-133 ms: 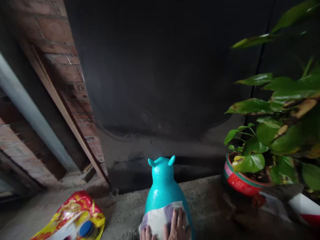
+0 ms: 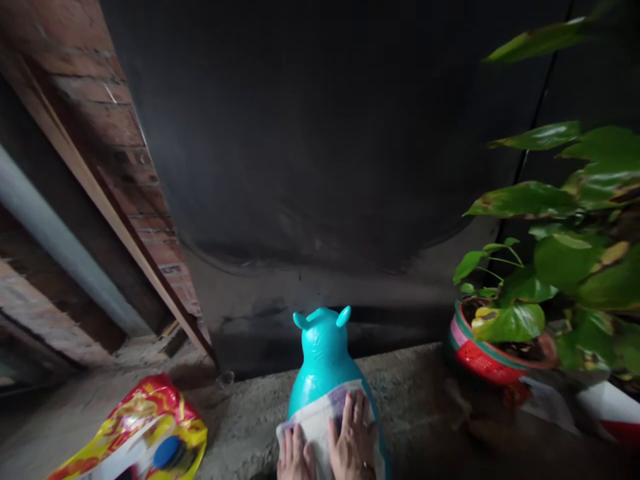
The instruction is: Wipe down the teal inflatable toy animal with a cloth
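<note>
A turquoise plastic toy animal point(image 2: 325, 360) with small ears stands on a rough concrete ledge point(image 2: 410, 400). A white and purple cloth point(image 2: 320, 417) is pressed flat against its back. My right hand point(image 2: 353, 440) lies on the cloth with fingers spread. My left hand point(image 2: 293, 457) rests on the cloth's lower left part, at the frame's bottom edge. Both hands are partly cut off by the frame.
A red and yellow plastic bag with a blue cap point(image 2: 145, 437) lies at the lower left. A leafy plant in a red basket pot point(image 2: 487, 357) stands at the right. A dark wall point(image 2: 325, 133), a brick pillar point(image 2: 125, 153) and a grey pipe point(image 2: 55, 240) rise behind.
Both hands have slid up the toy's back with the cloth, and more of them shows. The view has shifted slightly.
</note>
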A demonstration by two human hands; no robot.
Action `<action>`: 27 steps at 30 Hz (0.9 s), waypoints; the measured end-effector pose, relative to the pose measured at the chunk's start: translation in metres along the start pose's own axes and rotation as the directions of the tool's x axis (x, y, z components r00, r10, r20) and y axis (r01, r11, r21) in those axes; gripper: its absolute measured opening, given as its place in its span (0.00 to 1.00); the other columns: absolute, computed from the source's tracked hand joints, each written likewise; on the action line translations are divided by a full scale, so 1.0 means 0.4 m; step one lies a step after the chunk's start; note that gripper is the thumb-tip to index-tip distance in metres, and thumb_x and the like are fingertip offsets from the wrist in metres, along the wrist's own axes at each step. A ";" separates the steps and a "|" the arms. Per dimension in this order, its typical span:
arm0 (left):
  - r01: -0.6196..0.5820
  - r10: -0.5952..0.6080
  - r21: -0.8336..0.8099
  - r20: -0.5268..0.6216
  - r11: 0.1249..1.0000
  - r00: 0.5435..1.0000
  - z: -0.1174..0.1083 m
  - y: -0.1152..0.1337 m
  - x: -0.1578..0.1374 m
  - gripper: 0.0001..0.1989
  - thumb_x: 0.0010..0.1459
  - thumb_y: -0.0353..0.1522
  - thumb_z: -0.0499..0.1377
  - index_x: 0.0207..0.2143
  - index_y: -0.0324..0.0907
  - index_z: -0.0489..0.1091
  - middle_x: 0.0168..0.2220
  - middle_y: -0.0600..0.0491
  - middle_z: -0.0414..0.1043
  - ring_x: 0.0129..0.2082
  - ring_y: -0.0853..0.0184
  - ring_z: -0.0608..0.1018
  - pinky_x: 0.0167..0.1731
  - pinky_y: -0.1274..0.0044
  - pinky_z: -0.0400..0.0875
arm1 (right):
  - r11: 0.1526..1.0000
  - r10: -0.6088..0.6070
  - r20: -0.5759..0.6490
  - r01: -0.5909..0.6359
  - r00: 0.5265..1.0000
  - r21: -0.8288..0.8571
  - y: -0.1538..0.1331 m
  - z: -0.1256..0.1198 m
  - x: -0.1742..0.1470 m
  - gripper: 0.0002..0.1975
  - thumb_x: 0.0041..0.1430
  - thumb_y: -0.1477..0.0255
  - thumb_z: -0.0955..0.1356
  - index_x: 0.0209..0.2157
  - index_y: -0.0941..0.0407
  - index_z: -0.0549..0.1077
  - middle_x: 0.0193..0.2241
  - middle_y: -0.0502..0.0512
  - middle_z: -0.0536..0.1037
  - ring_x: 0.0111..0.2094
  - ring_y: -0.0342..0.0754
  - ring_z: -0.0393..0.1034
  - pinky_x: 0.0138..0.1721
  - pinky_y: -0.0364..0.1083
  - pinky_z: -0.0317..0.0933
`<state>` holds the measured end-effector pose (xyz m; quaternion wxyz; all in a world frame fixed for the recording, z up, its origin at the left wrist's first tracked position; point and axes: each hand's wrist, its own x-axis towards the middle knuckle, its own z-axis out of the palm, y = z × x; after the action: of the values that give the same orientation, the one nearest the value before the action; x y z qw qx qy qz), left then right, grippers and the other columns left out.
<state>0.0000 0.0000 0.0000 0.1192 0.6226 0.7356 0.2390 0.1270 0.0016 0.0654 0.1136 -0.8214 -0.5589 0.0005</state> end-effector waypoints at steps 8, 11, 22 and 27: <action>0.105 -0.081 -0.123 0.190 0.987 0.978 -0.066 0.107 0.104 0.32 0.65 0.39 0.31 0.64 0.32 0.53 0.70 0.38 0.45 0.70 0.58 0.49 0.65 0.59 0.56 | 0.996 -0.079 0.101 0.075 0.992 0.041 -0.007 0.000 0.150 0.34 0.68 0.58 0.55 0.67 0.66 0.47 0.68 0.69 0.44 0.68 0.62 0.38 0.62 0.66 0.50; 0.120 -0.098 -0.092 0.216 0.988 0.972 -0.077 0.120 0.110 0.31 0.66 0.38 0.32 0.65 0.33 0.52 0.71 0.40 0.44 0.70 0.60 0.48 0.66 0.61 0.55 | 0.997 -0.075 0.070 0.073 0.995 0.029 -0.011 0.007 0.156 0.34 0.68 0.59 0.54 0.67 0.66 0.47 0.68 0.68 0.43 0.69 0.62 0.37 0.62 0.65 0.50; -0.025 0.006 0.156 0.117 0.987 0.993 -0.047 0.059 0.021 0.25 0.63 0.31 0.43 0.59 0.37 0.64 0.62 0.44 0.64 0.62 0.58 0.67 0.57 0.67 0.70 | 0.991 -0.135 -0.039 0.135 0.990 -0.005 0.041 0.088 0.018 0.27 0.65 0.64 0.59 0.63 0.57 0.61 0.65 0.64 0.56 0.65 0.62 0.50 0.57 0.65 0.59; -0.023 0.030 0.138 -0.055 0.990 0.998 -0.047 0.053 -0.105 0.25 0.63 0.31 0.41 0.55 0.41 0.69 0.60 0.48 0.68 0.61 0.62 0.69 0.57 0.67 0.70 | 0.970 -0.242 -0.163 0.239 0.956 -0.043 0.112 0.106 -0.108 0.24 0.66 0.61 0.59 0.57 0.59 0.69 0.61 0.67 0.64 0.62 0.66 0.58 0.53 0.66 0.63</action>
<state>0.0176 -0.0423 0.0215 0.0521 0.6320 0.7450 0.2069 0.1465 -0.0458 0.0101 0.1499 -0.7457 -0.6431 -0.0885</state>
